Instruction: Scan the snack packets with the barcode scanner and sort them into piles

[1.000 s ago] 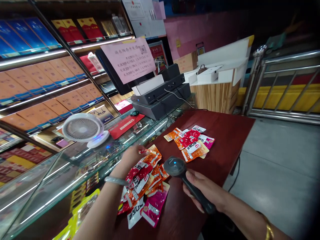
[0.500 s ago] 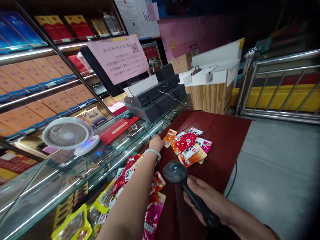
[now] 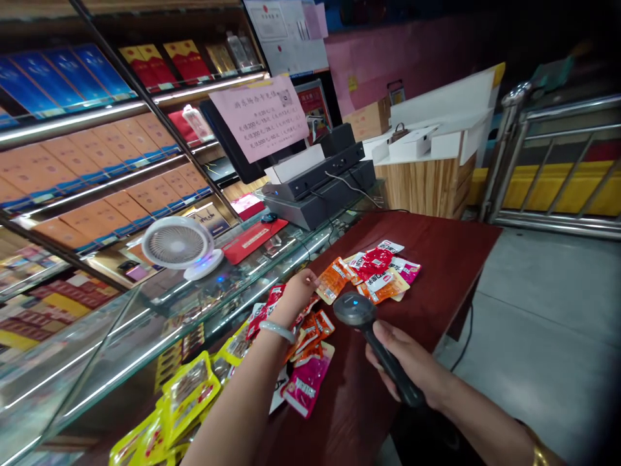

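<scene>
My left hand (image 3: 297, 296), with a pale bangle on its wrist, has curled fingers pinching the near-left edge of an orange snack packet (image 3: 334, 279). Just right of it, my right hand (image 3: 405, 359) grips a black handheld barcode scanner (image 3: 388, 353), its head beside the packet and a blue light on top. Beyond the scanner lies a small pile of red, white and orange snack packets (image 3: 376, 262). Under and around my left forearm are more packets: a magenta one (image 3: 310, 382), orange ones (image 3: 313, 333) and yellow clear-windowed ones (image 3: 189, 388).
The dark red tabletop (image 3: 436, 259) adjoins a glass display counter (image 3: 145, 330). On the counter are a white fan (image 3: 177, 243), a red mat (image 3: 255, 241), a monitor with a pink notice (image 3: 262, 120) and a dark cash drawer (image 3: 315, 200). A metal railing (image 3: 557, 168) stands at right.
The view has shifted slightly. My left hand has drawn the orange packet away from the pile, nearer the scanner head. The scanner stays in my right hand.
</scene>
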The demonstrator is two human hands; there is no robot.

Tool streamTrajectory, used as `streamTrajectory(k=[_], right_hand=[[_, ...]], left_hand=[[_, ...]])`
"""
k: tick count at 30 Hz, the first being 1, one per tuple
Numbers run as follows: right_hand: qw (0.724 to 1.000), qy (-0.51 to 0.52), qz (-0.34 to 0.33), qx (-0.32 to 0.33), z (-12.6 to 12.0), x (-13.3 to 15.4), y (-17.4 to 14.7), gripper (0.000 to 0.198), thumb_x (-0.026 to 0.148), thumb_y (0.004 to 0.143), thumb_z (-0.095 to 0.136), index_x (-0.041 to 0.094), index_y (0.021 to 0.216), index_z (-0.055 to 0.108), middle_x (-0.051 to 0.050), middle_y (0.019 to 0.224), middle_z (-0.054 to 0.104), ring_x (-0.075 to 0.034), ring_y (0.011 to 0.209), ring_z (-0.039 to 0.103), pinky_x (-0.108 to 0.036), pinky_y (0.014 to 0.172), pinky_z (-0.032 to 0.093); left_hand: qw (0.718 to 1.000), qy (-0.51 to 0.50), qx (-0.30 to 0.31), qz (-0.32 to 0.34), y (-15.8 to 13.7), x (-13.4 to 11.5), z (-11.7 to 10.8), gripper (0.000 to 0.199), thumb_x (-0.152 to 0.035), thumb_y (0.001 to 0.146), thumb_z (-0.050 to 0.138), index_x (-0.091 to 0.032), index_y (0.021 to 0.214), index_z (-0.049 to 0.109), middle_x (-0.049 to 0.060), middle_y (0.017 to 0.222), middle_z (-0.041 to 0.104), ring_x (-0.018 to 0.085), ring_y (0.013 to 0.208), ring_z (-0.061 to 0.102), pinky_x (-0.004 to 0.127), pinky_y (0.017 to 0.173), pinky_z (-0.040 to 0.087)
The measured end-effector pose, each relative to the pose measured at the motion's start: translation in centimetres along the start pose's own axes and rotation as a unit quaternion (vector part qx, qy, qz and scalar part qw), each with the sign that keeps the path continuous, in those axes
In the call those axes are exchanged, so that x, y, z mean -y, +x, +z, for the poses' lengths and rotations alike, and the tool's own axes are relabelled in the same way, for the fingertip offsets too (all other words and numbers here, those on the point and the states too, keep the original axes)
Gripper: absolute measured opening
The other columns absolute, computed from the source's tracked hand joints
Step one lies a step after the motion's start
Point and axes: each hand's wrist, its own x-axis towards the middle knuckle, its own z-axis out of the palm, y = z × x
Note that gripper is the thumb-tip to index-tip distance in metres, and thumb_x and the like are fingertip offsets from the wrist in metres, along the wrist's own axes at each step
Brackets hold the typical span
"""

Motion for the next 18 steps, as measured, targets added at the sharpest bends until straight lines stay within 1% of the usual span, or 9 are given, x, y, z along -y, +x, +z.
streamTrajectory(k=[3, 6, 9, 12, 14, 16, 18], right_hand=[[1.000, 0.006, -0.002, 0.007, 0.9, -0.5, -0.5, 0.047, 0.067, 0.085, 0.051, 0.022, 0.096, 0.049, 0.010, 0.057, 0.051, -0.004, 0.028, 0.041, -0.013, 0.026, 0.035], [1.000, 0.002, -0.005, 0.021, 1.9, -1.1, -0.9, 0.047, 0.067, 0.085, 0.051, 0.021, 0.095, 0.049, 0.010, 0.057, 0.050, -0.003, 0.029, 0.040, -0.013, 0.027, 0.035], [0.999, -0.005, -0.007, 0.041, 2.7, -1.4, -1.3, 0.046, 0.067, 0.085, 0.051, 0.022, 0.091, 0.047, 0.009, 0.057, 0.049, -0.003, 0.029, 0.041, -0.013, 0.026, 0.035], [0.998, -0.002, 0.006, 0.058, 3.3, -1.5, -1.7, 0.047, 0.068, 0.084, 0.052, 0.023, 0.093, 0.045, 0.010, 0.057, 0.049, -0.004, 0.029, 0.041, -0.013, 0.026, 0.036], [0.998, 0.000, 0.006, 0.070, 3.5, -1.6, -1.9, 0.047, 0.068, 0.084, 0.052, 0.022, 0.093, 0.045, 0.010, 0.058, 0.050, -0.004, 0.029, 0.042, -0.013, 0.026, 0.037], [0.997, 0.001, 0.002, 0.076, 3.5, -1.6, -2.0, 0.048, 0.068, 0.083, 0.053, 0.022, 0.091, 0.044, 0.010, 0.059, 0.052, -0.003, 0.029, 0.043, -0.013, 0.026, 0.036], [0.997, 0.003, 0.002, 0.076, 3.2, -1.7, -2.0, 0.049, 0.070, 0.082, 0.054, 0.022, 0.090, 0.043, 0.010, 0.059, 0.053, -0.004, 0.028, 0.044, -0.013, 0.026, 0.036]], left_hand=[[0.998, -0.061, -0.008, 0.009, -2.6, 1.2, -0.6, 0.013, -0.032, 0.086, 0.053, -0.020, 0.088, 0.057, -0.002, 0.061, 0.063, 0.010, 0.050, 0.056, 0.019, 0.047, 0.037], [0.996, -0.091, -0.015, 0.014, -4.8, 2.0, -1.3, 0.013, -0.025, 0.085, 0.050, -0.019, 0.091, 0.059, -0.003, 0.055, 0.061, 0.009, 0.043, 0.050, 0.019, 0.044, 0.033], [0.994, -0.105, -0.026, -0.019, -6.5, 2.6, -2.5, 0.012, -0.023, 0.082, 0.053, -0.018, 0.092, 0.059, -0.003, 0.053, 0.060, 0.009, 0.042, 0.051, 0.019, 0.045, 0.034], [0.993, -0.101, -0.042, -0.051, -7.8, 3.8, -4.2, 0.013, -0.029, 0.081, 0.057, -0.018, 0.088, 0.058, -0.002, 0.054, 0.060, 0.012, 0.047, 0.056, 0.019, 0.049, 0.037], [0.994, -0.060, -0.041, -0.084, -8.6, 5.1, -5.5, 0.016, -0.034, 0.083, 0.056, -0.019, 0.087, 0.057, -0.002, 0.055, 0.061, 0.014, 0.050, 0.058, 0.021, 0.049, 0.038], [0.991, 0.032, -0.031, -0.124, -9.1, 6.6, -6.8, 0.018, -0.035, 0.083, 0.054, -0.018, 0.085, 0.059, -0.001, 0.051, 0.059, 0.016, 0.049, 0.057, 0.023, 0.050, 0.037], [0.984, 0.122, -0.011, -0.128, -9.3, 7.9, -8.0, 0.021, -0.038, 0.083, 0.053, -0.018, 0.082, 0.062, 0.002, 0.057, 0.064, 0.017, 0.057, 0.061, 0.024, 0.055, 0.039]])
